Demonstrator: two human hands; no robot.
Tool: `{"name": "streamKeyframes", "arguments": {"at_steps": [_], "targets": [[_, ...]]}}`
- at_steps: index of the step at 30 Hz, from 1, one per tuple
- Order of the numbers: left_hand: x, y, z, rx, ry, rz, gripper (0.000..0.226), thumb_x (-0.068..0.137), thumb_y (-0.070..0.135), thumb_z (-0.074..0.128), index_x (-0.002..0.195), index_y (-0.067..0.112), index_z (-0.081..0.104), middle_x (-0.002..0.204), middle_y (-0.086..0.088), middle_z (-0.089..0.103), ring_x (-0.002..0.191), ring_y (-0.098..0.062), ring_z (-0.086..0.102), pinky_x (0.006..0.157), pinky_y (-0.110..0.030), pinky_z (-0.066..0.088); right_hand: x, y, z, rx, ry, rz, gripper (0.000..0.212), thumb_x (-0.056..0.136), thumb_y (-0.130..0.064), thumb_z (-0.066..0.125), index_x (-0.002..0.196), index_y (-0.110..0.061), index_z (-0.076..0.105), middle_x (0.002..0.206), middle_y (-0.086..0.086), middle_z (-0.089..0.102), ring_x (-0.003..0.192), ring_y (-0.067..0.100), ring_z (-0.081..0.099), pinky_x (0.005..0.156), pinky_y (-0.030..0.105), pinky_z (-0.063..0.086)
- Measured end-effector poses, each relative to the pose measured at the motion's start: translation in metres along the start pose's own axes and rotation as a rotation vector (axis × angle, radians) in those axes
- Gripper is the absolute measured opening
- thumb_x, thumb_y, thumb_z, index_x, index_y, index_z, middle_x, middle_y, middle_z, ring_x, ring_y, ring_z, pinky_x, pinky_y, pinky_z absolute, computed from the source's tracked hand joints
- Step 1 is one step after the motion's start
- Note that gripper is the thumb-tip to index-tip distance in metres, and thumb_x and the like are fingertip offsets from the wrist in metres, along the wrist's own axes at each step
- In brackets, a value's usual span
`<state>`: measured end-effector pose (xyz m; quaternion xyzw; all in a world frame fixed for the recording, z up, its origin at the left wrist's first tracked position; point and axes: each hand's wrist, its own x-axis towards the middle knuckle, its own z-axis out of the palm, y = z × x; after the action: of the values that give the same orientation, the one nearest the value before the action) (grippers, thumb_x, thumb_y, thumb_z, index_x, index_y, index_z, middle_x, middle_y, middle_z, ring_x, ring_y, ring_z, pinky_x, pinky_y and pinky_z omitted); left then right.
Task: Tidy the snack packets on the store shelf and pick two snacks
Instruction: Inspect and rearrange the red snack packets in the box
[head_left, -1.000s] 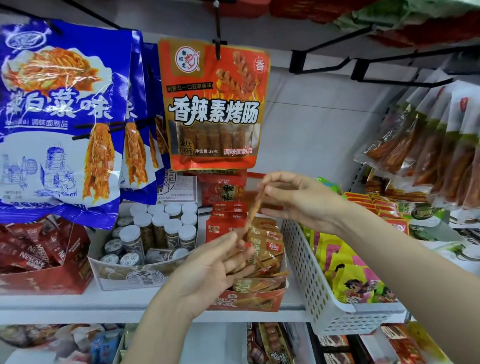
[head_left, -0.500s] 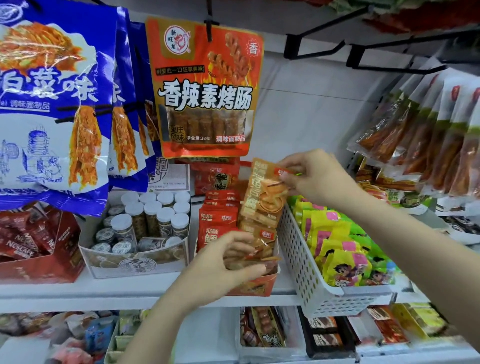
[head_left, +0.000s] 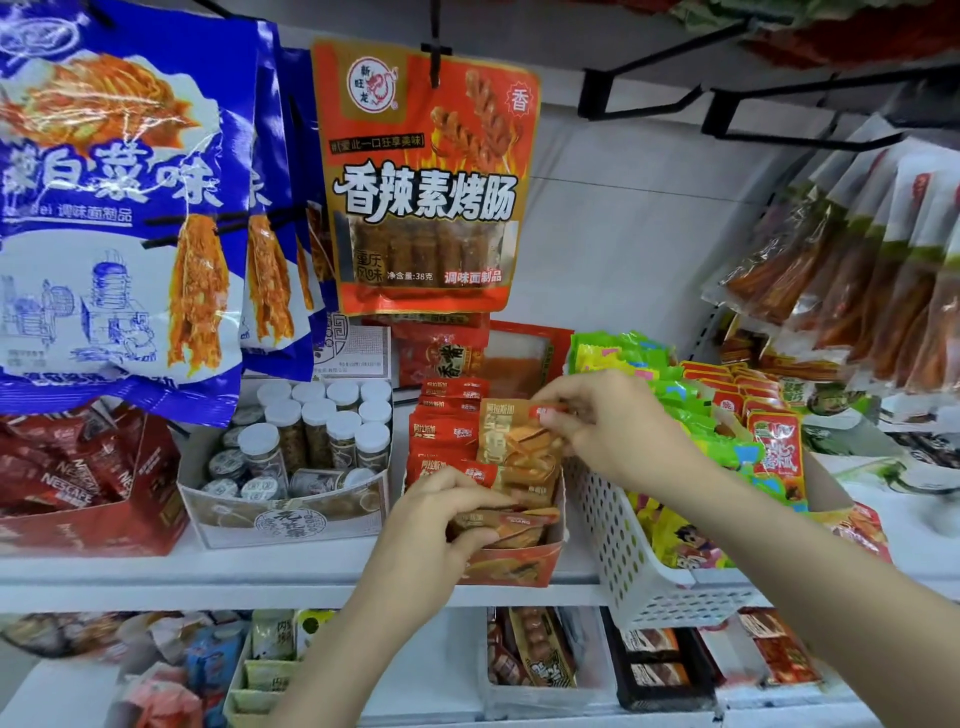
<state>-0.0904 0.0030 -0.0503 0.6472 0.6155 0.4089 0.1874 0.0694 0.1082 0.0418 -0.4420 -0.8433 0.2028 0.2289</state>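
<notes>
White store shelf (head_left: 311, 571), stocked under hanging bags. Right hand (head_left: 613, 431) pinches an orange-brown foil snack packet (head_left: 514, 441) upright, apparently to file it into the open red cardboard display box (head_left: 519, 566). Left hand (head_left: 441, 525) fingers curl over the front packets (head_left: 498, 525), steadying the row.

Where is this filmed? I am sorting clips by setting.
Most likely a small shop's snack aisle. Sealed bags such as the orange sausage packet hang from hooks, open display boxes of small packets stand on the white shelf, and a white basket holds more.
</notes>
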Motion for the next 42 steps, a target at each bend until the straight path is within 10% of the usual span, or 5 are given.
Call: {"name": "streamKeyframes", "arguments": {"at_steps": [14,20,34,38,42], "targets": [[-0.007,-0.004,0.009,0.002,0.166,-0.049,0.030,0.079,0.005,0.079,0.099,0.024,0.070,0.114,0.009,0.046,0.107,-0.004,0.045,0.090,0.001,0.027,-0.023,0.001,0.007,-0.323,-0.515,0.092,0.031,0.103,-0.027,0.040,0.121,-0.021,0.063,0.115,0.003,0.068,0.106,0.024,0.061,0.085,0.032,0.049],[-0.009,-0.001,0.014,-0.083,0.097,-0.121,0.058,0.086,0.009,0.072,0.133,0.030,0.046,0.131,0.011,0.045,0.120,-0.009,0.051,0.105,-0.034,0.046,-0.033,-0.001,0.018,-0.272,-0.374,0.111,0.028,0.103,-0.025,0.043,0.118,-0.019,0.065,0.108,0.005,0.070,0.097,0.023,0.064,0.073,0.027,0.046],[-0.004,0.000,0.033,-0.155,0.103,-0.073,0.065,0.089,0.010,0.070,0.138,0.039,0.041,0.142,0.016,0.045,0.130,-0.005,0.047,0.108,-0.030,0.045,-0.032,0.002,0.016,-0.290,-0.315,0.157,0.026,0.101,-0.040,0.047,0.110,-0.020,0.061,0.095,0.006,0.067,0.074,0.018,0.056,0.061,0.028,0.039],[-0.002,0.000,0.032,-0.010,0.087,0.019,0.067,0.089,0.009,0.067,0.146,0.030,0.038,0.142,0.016,0.042,0.135,-0.004,0.035,0.113,-0.030,0.035,-0.035,0.001,0.018,-0.281,-0.431,0.125,0.058,0.085,-0.067,0.055,0.127,-0.028,0.051,0.111,-0.001,0.065,0.103,0.020,0.062,0.084,0.033,0.049],[0.003,-0.004,0.014,0.321,0.044,0.091,0.079,0.084,0.042,0.070,0.150,0.031,0.029,0.137,0.021,0.034,0.134,-0.011,0.021,0.110,-0.033,0.024,-0.028,0.005,0.034,-0.477,-0.383,0.030,0.032,0.095,-0.041,0.057,0.124,-0.026,0.056,0.113,0.010,0.065,0.106,0.031,0.062,0.084,0.039,0.053]]}}
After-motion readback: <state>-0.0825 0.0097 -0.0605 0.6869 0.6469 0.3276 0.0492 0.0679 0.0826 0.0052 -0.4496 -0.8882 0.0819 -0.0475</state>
